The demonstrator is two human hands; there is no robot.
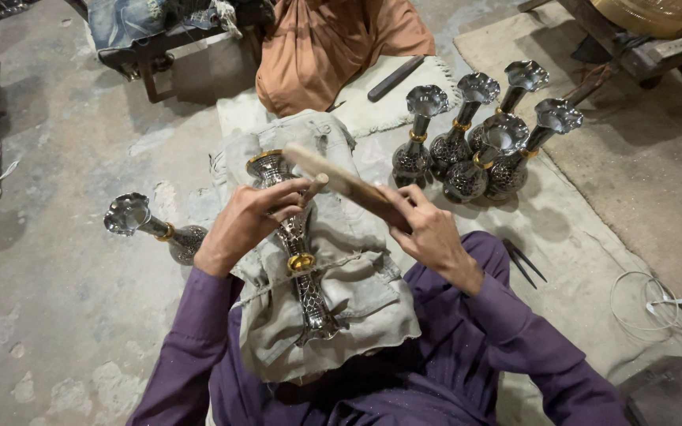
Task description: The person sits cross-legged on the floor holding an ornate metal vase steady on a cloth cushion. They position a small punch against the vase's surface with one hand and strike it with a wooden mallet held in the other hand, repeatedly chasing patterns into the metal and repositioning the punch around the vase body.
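A silver metal vase [300,260] with gold bands lies lengthwise on a grey cloth cushion [357,300] in my lap. My left hand [248,221] grips the vase's neck and pinches a short punch-like tool [317,183] against it. My right hand [428,229] holds a wooden stick [333,175] raised over the vase's mouth. Purple sleeves cover both my arms.
Several finished silver vases [475,134] stand in a group at the right on a cloth mat. One vase [151,225] lies on the concrete floor at left. Black tweezers [524,260] rest near my right elbow. A person in orange [333,47] sits opposite; white wire [641,304] coils at right.
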